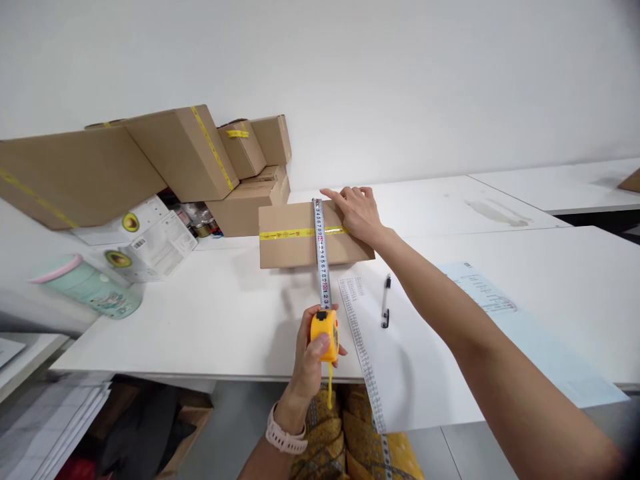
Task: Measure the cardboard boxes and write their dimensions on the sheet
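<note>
A brown cardboard box (pixel 290 253) with a strip of yellow printed tape lies on the white table in front of me. My left hand (pixel 310 353) is closed around a yellow tape measure (pixel 325 333) near the table's front edge. Its extended metal blade (pixel 322 260) runs across the box top, with the tip at the far edge. My right hand (pixel 357 213) grips the box's far right part, fingers bent over the far edge. One digit stretches left, close to the blade tip; whether it touches is unclear.
Several cardboard boxes (pixel 175 153) are stacked at the back left, beside white avocado-print cartons (pixel 150 247). A green tumbler (pixel 95 287) stands at the left. Right of the tape measure lie a pen (pixel 386 300), a printed white sheet (pixel 400 373) and a pale blue sheet (pixel 530 333).
</note>
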Demonstrator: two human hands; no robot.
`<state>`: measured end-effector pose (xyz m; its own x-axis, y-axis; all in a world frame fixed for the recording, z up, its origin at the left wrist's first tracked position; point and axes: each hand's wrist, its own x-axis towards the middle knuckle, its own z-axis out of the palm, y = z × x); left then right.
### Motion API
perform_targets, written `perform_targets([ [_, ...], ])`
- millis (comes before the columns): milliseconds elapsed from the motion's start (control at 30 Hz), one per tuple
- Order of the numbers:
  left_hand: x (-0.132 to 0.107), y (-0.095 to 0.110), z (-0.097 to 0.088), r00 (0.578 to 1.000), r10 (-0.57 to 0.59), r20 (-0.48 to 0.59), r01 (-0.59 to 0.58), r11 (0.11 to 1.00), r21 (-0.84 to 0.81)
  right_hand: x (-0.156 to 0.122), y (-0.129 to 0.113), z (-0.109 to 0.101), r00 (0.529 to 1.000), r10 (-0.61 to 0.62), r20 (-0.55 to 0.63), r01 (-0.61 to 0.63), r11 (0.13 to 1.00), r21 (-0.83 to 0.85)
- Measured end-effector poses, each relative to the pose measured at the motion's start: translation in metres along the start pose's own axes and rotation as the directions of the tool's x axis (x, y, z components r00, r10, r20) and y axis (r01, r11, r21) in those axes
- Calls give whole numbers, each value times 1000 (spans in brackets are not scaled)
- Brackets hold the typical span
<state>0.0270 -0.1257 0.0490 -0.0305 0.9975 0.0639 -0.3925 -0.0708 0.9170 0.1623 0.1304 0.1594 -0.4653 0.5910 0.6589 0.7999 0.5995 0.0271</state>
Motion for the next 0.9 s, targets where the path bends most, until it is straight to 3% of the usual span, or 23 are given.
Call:
perform_targets([
  [400, 0, -9, 6, 999, -34, 6, 34, 999, -20, 7, 2, -1, 988, -130, 86, 137, 987, -82],
  [700, 7, -20, -1, 989, -137, 47, 134, 989, 66, 8, 2, -2, 987, -87, 133, 90, 996, -16],
  [900, 8, -20, -8, 986, -137, 95, 131, 989, 67, 8, 2, 0, 989, -90, 116, 91, 996, -8],
])
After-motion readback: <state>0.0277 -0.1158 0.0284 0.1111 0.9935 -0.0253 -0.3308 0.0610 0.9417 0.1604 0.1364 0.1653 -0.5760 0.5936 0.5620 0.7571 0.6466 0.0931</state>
